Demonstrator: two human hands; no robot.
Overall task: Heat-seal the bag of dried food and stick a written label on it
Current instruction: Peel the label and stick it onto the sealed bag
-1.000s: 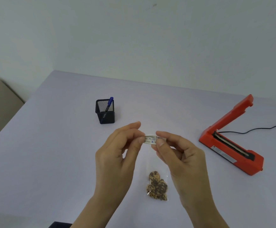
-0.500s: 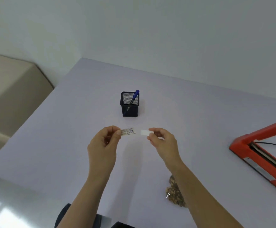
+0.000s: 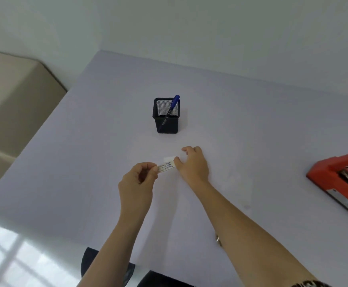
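Two hands work over the table: the left hand pinches one end of the written label between thumb and forefinger, on the near side of the cup. The right hand, fingers curled, has its thumb against a white strip just beyond the label; whether it grips it I cannot tell. Only a sliver of the bag shows beside the right forearm, well apart from the red sealer at the right edge.

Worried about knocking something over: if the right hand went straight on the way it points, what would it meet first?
Apart from the white slip at its fingertips, the right hand would probably meet the black mesh pen holder first; depth is unclear, so it might just miss it.
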